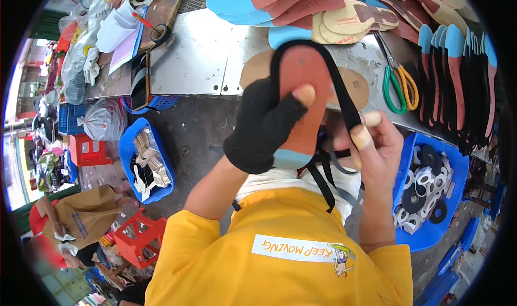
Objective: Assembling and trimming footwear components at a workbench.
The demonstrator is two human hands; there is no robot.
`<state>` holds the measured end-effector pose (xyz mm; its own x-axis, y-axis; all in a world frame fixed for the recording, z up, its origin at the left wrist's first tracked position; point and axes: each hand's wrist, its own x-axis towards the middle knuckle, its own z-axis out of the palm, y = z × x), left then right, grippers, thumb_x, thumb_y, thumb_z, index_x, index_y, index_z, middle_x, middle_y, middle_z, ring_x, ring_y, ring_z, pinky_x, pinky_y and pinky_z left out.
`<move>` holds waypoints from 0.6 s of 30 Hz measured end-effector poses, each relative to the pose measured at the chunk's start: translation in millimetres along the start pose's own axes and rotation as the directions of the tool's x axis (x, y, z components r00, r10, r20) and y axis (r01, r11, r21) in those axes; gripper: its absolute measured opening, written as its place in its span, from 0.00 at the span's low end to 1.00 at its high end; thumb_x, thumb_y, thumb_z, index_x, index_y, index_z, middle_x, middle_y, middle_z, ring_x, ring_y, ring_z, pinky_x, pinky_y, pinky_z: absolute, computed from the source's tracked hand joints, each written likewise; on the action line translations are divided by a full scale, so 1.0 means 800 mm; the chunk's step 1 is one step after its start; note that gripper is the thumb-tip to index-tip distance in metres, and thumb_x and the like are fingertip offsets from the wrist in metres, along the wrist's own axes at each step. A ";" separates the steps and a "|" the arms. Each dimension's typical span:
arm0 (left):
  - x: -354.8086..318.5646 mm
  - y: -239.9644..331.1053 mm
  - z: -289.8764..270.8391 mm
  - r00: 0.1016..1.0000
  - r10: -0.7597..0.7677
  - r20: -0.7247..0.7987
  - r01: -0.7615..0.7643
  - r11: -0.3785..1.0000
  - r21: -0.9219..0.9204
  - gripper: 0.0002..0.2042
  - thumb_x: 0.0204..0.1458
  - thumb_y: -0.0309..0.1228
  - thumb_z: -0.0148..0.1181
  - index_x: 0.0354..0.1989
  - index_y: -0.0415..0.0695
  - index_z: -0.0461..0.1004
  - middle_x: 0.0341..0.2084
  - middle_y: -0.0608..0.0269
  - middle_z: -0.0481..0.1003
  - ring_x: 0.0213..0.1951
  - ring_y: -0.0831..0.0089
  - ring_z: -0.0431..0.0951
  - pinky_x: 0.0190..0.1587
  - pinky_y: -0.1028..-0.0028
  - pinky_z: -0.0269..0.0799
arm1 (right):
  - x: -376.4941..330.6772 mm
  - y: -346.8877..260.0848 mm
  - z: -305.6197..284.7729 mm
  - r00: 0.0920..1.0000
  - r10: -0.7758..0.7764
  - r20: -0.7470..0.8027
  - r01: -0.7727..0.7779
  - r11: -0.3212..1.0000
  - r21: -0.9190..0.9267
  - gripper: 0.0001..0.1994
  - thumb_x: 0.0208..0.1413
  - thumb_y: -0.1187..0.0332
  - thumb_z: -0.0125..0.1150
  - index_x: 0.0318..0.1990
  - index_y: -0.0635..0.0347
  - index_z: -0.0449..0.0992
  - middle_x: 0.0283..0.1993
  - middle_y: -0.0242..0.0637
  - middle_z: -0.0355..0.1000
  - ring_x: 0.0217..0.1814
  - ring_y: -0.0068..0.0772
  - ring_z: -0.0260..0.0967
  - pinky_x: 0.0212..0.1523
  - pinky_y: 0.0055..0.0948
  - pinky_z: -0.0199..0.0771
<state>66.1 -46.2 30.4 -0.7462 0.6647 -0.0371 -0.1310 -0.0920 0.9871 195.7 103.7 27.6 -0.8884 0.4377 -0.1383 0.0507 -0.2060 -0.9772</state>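
My left hand (264,127), in a black fingerless glove, grips a shoe insole (311,120) from its left side, thumb pressed on the face. The insole is reddish with a pale blue end towards me. A black strip (344,88) follows its far rounded edge and runs down the right side. My right hand (381,144), with light tape round some fingertips, pinches this strip near the insole's right side; the strip's loose end curls below. Brown flat pieces (354,88) lie beneath on the metal table (188,53). Scissors (397,85) with green and orange handles lie to the right.
Insole piles (301,12) cover the table's far side. Black-edged insoles (455,85) stand in a row at right. Beside me are a blue tub (401,236) of tape rolls and another blue tub (127,169) holding beige strips. A person (86,220) sits at lower left near a red stool (141,236).
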 end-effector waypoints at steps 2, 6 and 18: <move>0.004 -0.004 0.011 0.983 0.080 -0.166 -0.074 0.996 0.042 0.17 0.59 0.41 0.55 0.45 0.38 0.74 0.32 0.68 0.76 0.33 0.79 0.73 0.35 0.79 0.68 | 0.012 0.007 0.020 0.946 -0.308 -0.100 0.289 0.942 -0.169 0.05 0.53 0.78 0.62 0.36 0.67 0.74 0.28 0.29 0.69 0.25 0.13 0.63 0.26 0.13 0.61; 0.012 -0.006 0.030 0.951 0.118 -0.286 -0.146 0.986 -0.077 0.19 0.62 0.41 0.51 0.52 0.37 0.70 0.47 0.58 0.75 0.42 0.79 0.72 0.45 0.77 0.67 | 0.019 0.007 0.023 0.901 -0.425 -0.081 0.386 0.874 -0.296 0.06 0.48 0.80 0.65 0.34 0.69 0.75 0.29 0.30 0.65 0.28 0.14 0.63 0.28 0.15 0.62; 0.028 -0.011 0.034 0.960 0.152 -0.234 -0.161 0.987 -0.020 0.22 0.63 0.40 0.48 0.57 0.35 0.65 0.51 0.61 0.72 0.46 0.78 0.72 0.52 0.77 0.65 | 0.036 0.015 0.012 0.861 -0.508 0.001 0.433 0.732 -0.526 0.07 0.46 0.78 0.67 0.34 0.67 0.76 0.30 0.32 0.68 0.29 0.19 0.65 0.30 0.18 0.64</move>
<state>68.3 -10.6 24.9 -0.8893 0.4507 0.0776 -0.0224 -0.2124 0.9769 165.9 105.6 13.8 -0.7914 0.4804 0.3780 -0.1080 0.4988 -0.8600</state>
